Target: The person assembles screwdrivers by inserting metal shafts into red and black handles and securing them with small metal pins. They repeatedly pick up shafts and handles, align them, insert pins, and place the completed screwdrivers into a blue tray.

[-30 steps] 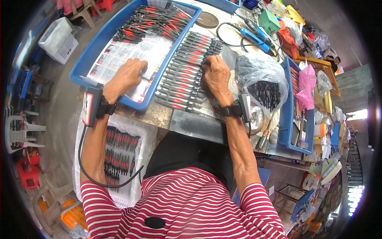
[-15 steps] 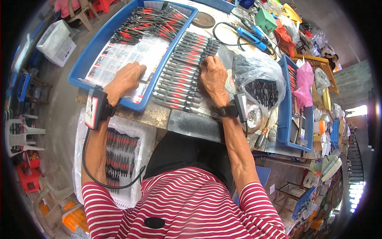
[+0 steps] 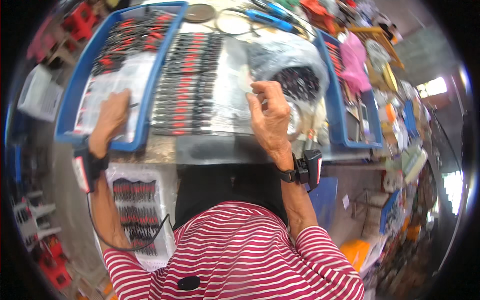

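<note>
Over the white printed sheet in the blue tray [image 3: 145,120], my left hand [image 3: 114,112] is closed. A small dark stub sticks out beside its fingers; the rest of what it grips is hidden. My right hand [image 3: 270,112] is raised above the table, half curled, thumb and fingers apart, nothing visible in it. Next to it lies an open clear plastic bag [image 3: 267,57] of small black parts [image 3: 297,82]. Between the hands runs a neat row of slim grey-and-black pen-like pieces [image 3: 187,82] with red middles. More such pieces [image 3: 132,37] are heaped at the tray's far end.
A second blue tray [image 3: 340,132] with tools and a pink bag [image 3: 354,60] stands at right. A blue corded tool [image 3: 267,19] and a round dark disc [image 3: 200,13] lie at the back. Below the table, a lined white crate [image 3: 162,187] holds bundled pen-like pieces.
My right hand has left the near end of the row and lifted toward the plastic bag, its fingers loosening. My left hand stays over the sheet. The whole view has shifted and blurred.
</note>
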`<state>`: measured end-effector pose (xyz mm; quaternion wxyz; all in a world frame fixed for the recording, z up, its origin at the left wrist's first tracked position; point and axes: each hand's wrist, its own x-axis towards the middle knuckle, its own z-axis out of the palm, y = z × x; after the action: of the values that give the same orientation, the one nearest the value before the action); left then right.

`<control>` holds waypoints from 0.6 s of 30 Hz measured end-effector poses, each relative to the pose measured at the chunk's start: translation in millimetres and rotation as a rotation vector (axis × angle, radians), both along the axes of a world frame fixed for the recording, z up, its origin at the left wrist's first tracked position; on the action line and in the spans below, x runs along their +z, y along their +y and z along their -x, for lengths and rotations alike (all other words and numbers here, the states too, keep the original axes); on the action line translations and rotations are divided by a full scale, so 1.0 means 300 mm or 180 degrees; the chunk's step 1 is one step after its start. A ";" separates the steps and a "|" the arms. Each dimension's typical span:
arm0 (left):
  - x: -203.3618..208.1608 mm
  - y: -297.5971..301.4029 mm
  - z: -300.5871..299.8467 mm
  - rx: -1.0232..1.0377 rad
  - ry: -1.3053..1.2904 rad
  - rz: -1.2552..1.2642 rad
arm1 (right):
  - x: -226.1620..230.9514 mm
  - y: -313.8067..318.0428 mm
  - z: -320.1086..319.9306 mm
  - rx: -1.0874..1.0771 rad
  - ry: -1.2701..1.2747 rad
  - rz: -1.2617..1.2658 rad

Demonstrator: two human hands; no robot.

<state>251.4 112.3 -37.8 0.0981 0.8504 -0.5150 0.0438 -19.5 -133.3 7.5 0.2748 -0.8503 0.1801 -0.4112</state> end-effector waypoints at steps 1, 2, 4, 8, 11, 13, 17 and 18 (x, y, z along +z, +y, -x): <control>0.003 -0.006 -0.003 0.0273 0.0043 -0.0106 | 0.003 -0.015 0.050 -0.0091 0.0058 0.0060; 0.015 -0.007 -0.005 0.0372 0.0178 0.0035 | 0.005 -0.033 0.097 -0.0127 0.0072 0.0107; 0.053 -0.007 0.004 0.0431 0.0580 0.0517 | 0.010 -0.074 0.193 -0.0379 0.0260 0.0032; 0.134 -0.041 0.047 0.0677 0.0712 0.1399 | 0.018 -0.171 0.345 -0.0791 0.0217 -0.0118; 0.202 -0.066 0.108 0.0723 0.0789 0.1982 | 0.030 -0.242 0.430 -0.1193 0.0321 -0.0183; 0.242 -0.093 0.169 0.0654 0.0853 0.2247 | 0.043 -0.282 0.478 -0.1434 0.0433 -0.0176; 0.308 -0.147 0.335 0.0538 0.1442 0.2292 | 0.088 -0.378 0.574 -0.1770 0.0341 0.0168; 0.316 -0.159 0.382 0.0612 0.1794 0.2230 | 0.102 -0.416 0.601 -0.1944 0.0489 0.0376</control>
<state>136.8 64.6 56.9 0.5114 0.7886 -0.3412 -0.0088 -199.7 -258.1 38.1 0.0744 -0.7999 0.4230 -0.4191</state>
